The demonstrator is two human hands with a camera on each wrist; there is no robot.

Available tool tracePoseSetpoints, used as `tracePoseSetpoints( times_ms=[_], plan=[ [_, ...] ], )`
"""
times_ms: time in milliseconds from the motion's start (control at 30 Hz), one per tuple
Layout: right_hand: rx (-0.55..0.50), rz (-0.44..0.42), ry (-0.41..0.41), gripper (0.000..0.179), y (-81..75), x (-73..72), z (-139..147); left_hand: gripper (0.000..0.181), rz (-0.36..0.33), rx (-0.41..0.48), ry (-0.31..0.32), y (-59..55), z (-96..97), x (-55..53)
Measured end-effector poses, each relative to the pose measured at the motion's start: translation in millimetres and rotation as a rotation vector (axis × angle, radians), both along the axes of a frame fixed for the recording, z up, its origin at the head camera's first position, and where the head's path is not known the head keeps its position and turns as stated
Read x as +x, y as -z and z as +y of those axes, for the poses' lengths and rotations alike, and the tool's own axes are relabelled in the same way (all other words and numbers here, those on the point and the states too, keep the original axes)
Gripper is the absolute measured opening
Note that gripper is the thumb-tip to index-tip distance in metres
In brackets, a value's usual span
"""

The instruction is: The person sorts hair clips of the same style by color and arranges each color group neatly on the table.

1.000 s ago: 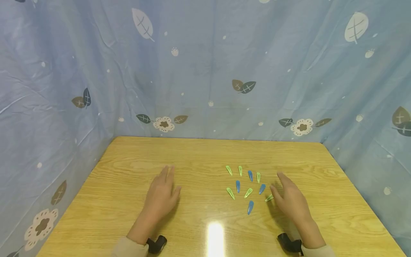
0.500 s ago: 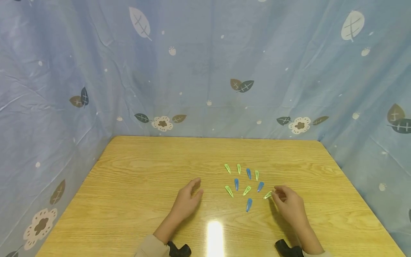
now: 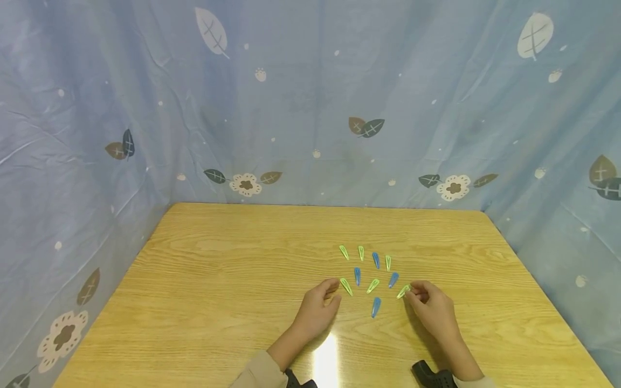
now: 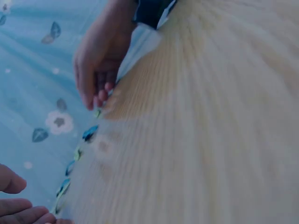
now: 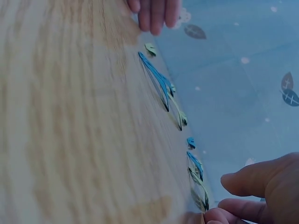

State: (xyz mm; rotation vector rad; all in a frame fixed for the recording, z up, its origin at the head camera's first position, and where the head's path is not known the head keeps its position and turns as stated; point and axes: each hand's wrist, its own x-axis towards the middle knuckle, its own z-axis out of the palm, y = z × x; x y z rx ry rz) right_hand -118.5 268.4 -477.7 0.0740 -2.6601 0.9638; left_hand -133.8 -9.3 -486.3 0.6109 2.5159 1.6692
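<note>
Green and blue snap hair clips lie scattered flat on the wooden table, right of its middle. My right hand (image 3: 434, 312) reaches the rightmost green hair clip (image 3: 402, 292), its fingertips at the clip's end. In the right wrist view that thumb (image 5: 247, 182) stands apart from the fingers, and whether they touch the clip is hard to tell. My left hand (image 3: 315, 312), with fingers bent loosely, hovers just left of another green hair clip (image 3: 346, 286) and holds nothing. Between the hands lie a blue hair clip (image 3: 376, 307) and a green hair clip (image 3: 372, 286).
Farther back are several more clips, among them a blue hair clip (image 3: 375, 261) and a green hair clip (image 3: 344, 252). A patterned blue curtain (image 3: 310, 108) hangs behind and beside the wooden table (image 3: 218, 258). Glare shines on its near part.
My left hand has moved right across the table to the leftmost clips. The fingers of my right hand have bent and come closer to the rightmost green clip. The clips have stayed in place.
</note>
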Motion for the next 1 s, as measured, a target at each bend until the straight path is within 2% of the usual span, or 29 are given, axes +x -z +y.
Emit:
tracePoseSetpoints(
  times_ms=[167,367,633,1000],
  plan=[
    [-0.028,-0.031,0.027,0.023,1.7,-0.3,-1.0,0.040,0.008,-0.008,-0.049,3.2,13.2,0.0],
    [-0.044,-0.035,0.049,0.027,2.1,-1.5,-3.7,0.037,0.075,-0.044,-0.092,6.7,22.1,-2.1],
    [-0.072,-0.083,0.111,0.033,1.1,-5.4,-8.3,0.037,0.126,-0.138,-0.226,3.6,35.7,-6.8],
    [-0.081,-0.152,0.148,0.034,-2.5,-6.5,-13.4,0.036,0.168,-0.207,-0.329,5.2,47.5,-13.5]
  ],
)
